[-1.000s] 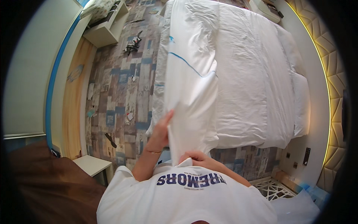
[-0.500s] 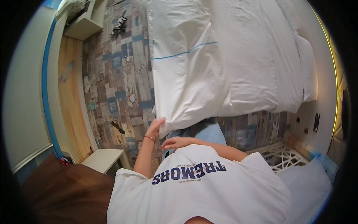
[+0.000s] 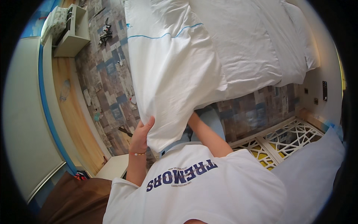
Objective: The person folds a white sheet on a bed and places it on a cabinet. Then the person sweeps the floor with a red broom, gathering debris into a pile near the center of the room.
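A white duvet (image 3: 175,82) with a thin blue stripe across it hangs over the near side of the bed, its corner drawn toward my body. My left hand (image 3: 140,136), wearing a beaded bracelet, is closed on that corner from the left, thumb on top of the cloth. My right hand (image 3: 193,120) reaches beneath the duvet's right side. Its fingers are hidden by the cloth, so its grip does not show. Below the duvet's edge, part of my light blue trousers (image 3: 214,123) shows.
The bed (image 3: 246,48) carries more white bedding, with a pillow (image 3: 304,37) at its right. Small scattered items and a dark bundle (image 3: 106,33) lie on the patchwork floor (image 3: 112,89). A pale low table (image 3: 112,168) stands left, a white lattice panel (image 3: 279,143) right.
My right hand has gone from in front of my waist to under the duvet. My left hand keeps the corner, now lower and further left. The view has shifted slightly.
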Action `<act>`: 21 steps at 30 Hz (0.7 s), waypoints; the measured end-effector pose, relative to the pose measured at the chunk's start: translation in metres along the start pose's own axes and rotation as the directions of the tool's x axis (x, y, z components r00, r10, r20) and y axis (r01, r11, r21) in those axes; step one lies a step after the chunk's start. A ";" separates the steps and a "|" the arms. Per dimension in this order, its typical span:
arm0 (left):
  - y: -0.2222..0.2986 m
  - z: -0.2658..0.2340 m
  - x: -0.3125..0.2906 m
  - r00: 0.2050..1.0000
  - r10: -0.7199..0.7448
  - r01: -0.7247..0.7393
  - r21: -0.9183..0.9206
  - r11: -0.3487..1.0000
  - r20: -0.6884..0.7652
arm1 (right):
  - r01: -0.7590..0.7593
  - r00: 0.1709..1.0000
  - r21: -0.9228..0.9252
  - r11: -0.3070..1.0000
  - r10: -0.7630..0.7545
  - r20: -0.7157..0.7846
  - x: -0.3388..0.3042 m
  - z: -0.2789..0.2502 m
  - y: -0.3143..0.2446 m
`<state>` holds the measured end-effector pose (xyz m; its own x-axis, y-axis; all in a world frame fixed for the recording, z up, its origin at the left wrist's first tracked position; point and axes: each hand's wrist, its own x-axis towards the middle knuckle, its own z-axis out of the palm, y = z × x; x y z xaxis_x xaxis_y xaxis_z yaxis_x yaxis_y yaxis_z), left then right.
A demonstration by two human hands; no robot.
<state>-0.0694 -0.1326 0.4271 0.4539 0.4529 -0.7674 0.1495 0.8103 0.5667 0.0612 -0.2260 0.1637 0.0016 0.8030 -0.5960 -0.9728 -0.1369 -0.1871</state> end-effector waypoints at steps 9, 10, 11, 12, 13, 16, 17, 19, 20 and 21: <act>-0.012 -0.043 0.012 0.994 -0.109 0.106 0.142 0.984 0.012 | 0.532 0.123 -0.347 0.772 -0.476 -0.871 -0.064 -0.216 -0.129; -0.018 -0.045 0.019 0.990 -0.139 0.138 0.148 0.979 -0.004 | 0.431 -0.006 -0.463 0.775 -0.510 -0.860 -0.070 -0.224 -0.132; -0.024 -0.044 0.026 0.989 -0.151 0.149 0.120 0.982 0.005 | 0.302 -0.123 -0.567 0.767 -0.558 -0.821 -0.081 -0.232 -0.135; -0.029 -0.040 0.031 0.988 -0.154 0.153 0.084 0.985 0.003 | 0.163 -0.213 -0.654 0.739 -0.621 -0.755 -0.089 -0.238 -0.137; -0.034 -0.036 0.033 0.989 -0.147 0.147 0.037 0.988 -0.020 | 0.024 -0.258 -0.723 0.690 -0.695 -0.671 -0.094 -0.242 -0.141; -0.035 -0.011 0.041 0.987 -0.135 0.130 0.056 0.990 0.085 | -0.291 -0.167 -0.883 0.369 -0.928 -0.333 -0.105 -0.234 -0.160; -0.046 0.001 0.046 0.986 -0.057 0.048 0.056 0.997 0.159 | -0.323 0.016 -0.920 0.220 -0.971 -0.238 -0.106 -0.217 -0.169; -0.053 0.031 0.071 0.910 0.003 -0.032 0.064 0.997 0.415 | -0.306 0.290 -0.937 -0.168 -0.954 0.077 -0.120 -0.270 -0.192; -0.052 0.052 0.070 0.905 -0.057 -0.003 0.140 0.990 0.422 | -0.338 0.301 -0.939 -0.064 -0.953 -0.043 -0.115 -0.257 -0.194; -0.046 0.072 0.067 0.911 -0.026 -0.074 0.226 0.971 0.411 | -0.372 0.310 -0.928 0.030 -0.938 -0.154 -0.108 -0.230 -0.195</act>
<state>0.0175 -0.1663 0.3715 0.7708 0.2387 -0.5906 0.3101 0.6692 0.6753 0.3044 -0.4197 0.0852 0.9487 0.2881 -0.1300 0.1857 -0.8408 -0.5085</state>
